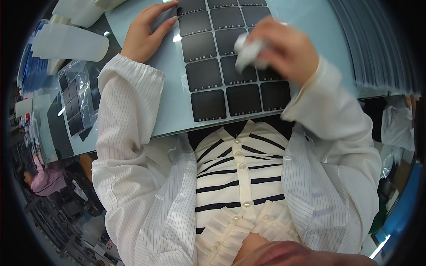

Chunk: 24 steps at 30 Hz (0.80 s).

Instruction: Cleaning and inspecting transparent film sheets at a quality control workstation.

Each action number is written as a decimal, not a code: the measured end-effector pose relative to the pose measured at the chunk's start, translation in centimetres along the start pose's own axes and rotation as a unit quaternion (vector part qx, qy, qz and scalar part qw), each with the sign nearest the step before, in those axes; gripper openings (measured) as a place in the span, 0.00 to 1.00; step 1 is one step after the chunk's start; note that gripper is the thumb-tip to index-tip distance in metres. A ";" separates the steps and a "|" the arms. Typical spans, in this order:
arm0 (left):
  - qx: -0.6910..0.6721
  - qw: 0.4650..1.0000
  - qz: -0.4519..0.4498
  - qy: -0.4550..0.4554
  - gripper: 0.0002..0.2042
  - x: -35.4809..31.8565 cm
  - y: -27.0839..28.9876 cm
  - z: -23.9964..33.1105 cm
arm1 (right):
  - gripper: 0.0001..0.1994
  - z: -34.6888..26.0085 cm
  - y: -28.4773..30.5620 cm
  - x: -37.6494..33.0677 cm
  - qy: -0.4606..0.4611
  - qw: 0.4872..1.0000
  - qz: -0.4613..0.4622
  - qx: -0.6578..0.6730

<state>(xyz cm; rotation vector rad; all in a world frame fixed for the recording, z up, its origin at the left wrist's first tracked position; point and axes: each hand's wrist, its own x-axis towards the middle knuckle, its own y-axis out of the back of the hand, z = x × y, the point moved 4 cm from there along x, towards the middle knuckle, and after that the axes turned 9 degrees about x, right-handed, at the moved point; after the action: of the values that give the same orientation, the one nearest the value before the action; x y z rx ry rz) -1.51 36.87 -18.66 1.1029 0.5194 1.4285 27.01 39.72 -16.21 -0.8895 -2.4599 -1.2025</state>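
Note:
A clear sheet bearing a grid of dark, round-cornered rectangles (203, 73) lies flat on the pale blue tabletop (171, 106) in front of me. My right hand (288, 51) is closed round a crumpled white cloth (249, 53) over the middle and right columns. Both hand and cloth are smeared by motion, and whether the cloth touches the sheet is hard to tell. Thumb and fingers apart, my left hand (148, 33) rests along the sheet's upper left edge and holds nothing. The sheet's far end runs out of the picture.
A thick stack of translucent sheets (377, 44) stands at the right. White plastic containers (71, 42) sit at the upper left, near a bagged dark-panelled sheet (73, 104). Another person in a pink top (48, 179) is farther off at the left. Clear plastic (392, 162) hangs at the right.

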 end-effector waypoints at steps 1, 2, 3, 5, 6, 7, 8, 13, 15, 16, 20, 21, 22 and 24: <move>-0.003 1.000 -0.003 -0.007 0.18 0.5 -0.2 0.3 | 0.13 2.7 2.2 -0.3 -0.064 0.996 0.045 -0.033; -0.012 1.000 -0.004 0.011 0.18 0.4 -0.2 0.5 | 0.12 3.6 3.8 0.2 -0.117 0.981 0.084 -0.128; -0.022 0.999 -0.005 0.029 0.18 0.3 -0.2 0.6 | 0.12 3.6 3.7 0.0 -0.106 0.978 0.107 -0.142; -0.010 1.000 -0.006 0.027 0.18 0.0 -0.3 0.6 | 0.11 1.7 1.1 -0.1 -0.064 0.985 0.113 -0.110; -0.001 1.000 -0.007 0.024 0.18 -0.3 -0.5 0.5 | 0.10 -0.7 -1.2 -0.4 -0.036 0.993 0.094 -0.065; -0.006 0.999 -0.011 0.031 0.18 -0.7 -0.5 0.7 | 0.11 -3.5 -3.4 -0.8 -0.018 0.999 0.034 -0.024; -0.014 1.000 -0.008 0.026 0.18 -0.6 -0.3 0.5 | 0.11 -5.4 -5.1 -1.0 0.007 1.000 -0.021 0.012; -0.034 0.999 -0.001 0.033 0.19 -0.6 0.0 0.5 | 0.17 -0.8 -2.4 2.1 0.054 0.998 -0.029 -0.022; -0.019 0.999 -0.010 0.027 0.19 0.1 -0.1 1.0 | 0.11 5.7 2.5 2.2 -0.123 0.987 0.069 -0.080; -0.020 0.999 -0.008 0.027 0.19 0.3 -0.2 1.0 | 0.07 6.3 4.3 2.6 -0.116 0.967 0.185 -0.128; -0.014 1.000 -0.002 0.027 0.19 -0.1 -0.2 0.7 | 0.15 -0.5 -1.7 1.1 -0.039 0.997 0.060 0.008; -0.027 0.999 -0.003 0.034 0.18 -0.3 -0.2 0.5 | 0.15 -3.3 -3.6 0.5 -0.022 0.999 -0.023 0.016; -0.028 0.999 -0.004 0.036 0.18 -0.2 -0.2 0.4 | 0.16 -4.9 -4.9 0.0 -0.007 0.995 -0.102 0.024; -0.027 0.999 -0.003 0.039 0.17 -0.5 0.2 0.6 | 0.16 -4.7 -3.9 1.0 0.010 0.990 -0.135 0.039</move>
<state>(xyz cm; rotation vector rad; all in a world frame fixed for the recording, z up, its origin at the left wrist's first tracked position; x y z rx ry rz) -1.20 36.15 -18.42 1.0041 0.5370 1.4763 23.65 34.64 -15.29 -0.5314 -2.6543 -1.1798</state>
